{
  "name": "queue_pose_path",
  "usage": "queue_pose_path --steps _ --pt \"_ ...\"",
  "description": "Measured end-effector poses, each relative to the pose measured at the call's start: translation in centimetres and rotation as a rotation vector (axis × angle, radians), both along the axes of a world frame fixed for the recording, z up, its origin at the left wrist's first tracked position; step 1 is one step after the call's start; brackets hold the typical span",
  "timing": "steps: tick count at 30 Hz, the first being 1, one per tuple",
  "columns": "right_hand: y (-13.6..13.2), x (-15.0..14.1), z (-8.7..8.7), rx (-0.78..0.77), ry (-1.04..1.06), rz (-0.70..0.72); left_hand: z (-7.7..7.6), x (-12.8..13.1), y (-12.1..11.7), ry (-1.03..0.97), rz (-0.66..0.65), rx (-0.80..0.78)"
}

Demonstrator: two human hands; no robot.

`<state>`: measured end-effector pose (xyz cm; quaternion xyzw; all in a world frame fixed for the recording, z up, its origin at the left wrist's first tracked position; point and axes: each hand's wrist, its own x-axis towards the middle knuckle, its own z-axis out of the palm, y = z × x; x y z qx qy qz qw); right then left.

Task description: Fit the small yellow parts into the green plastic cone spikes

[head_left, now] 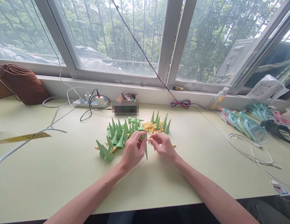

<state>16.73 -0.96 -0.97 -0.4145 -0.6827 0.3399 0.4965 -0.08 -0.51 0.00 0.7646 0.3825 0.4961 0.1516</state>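
My left hand (135, 148) is closed around a green plastic spike (146, 153), its point directed down toward the table. Between the thumb and fingers of my right hand (164, 145) is a small yellow plastic piece (149, 140), held against the spike's wide end. Left of my hands stands a cluster of green spikes (120, 141), most of them point up. Three more, with yellow pieces at their sides, sit nearer to me, such as this green spike (108, 154). Beyond my hands lies a pile of yellow pieces (150, 127), with several upright green spikes (167, 127) around it.
A small cardboard box (126, 99) and a power strip (88, 102) lie along the window sill. At right are bagged pastel clips (243, 121), a white cable (249, 149) and a plastic bottle (219, 98). A brown bag (23, 84) rests at the far left.
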Motion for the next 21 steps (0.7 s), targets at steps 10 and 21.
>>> queue_pose_path --steps 10,21 --pt "0.06 0.02 -0.07 -0.033 -0.036 -0.030 -0.10 -0.05 0.05 0.003 -0.004 -0.002" --pt "0.00 0.03 -0.05 -0.023 -0.009 -0.010 0.05 -0.10 -0.07 0.024 -0.022 -0.025"
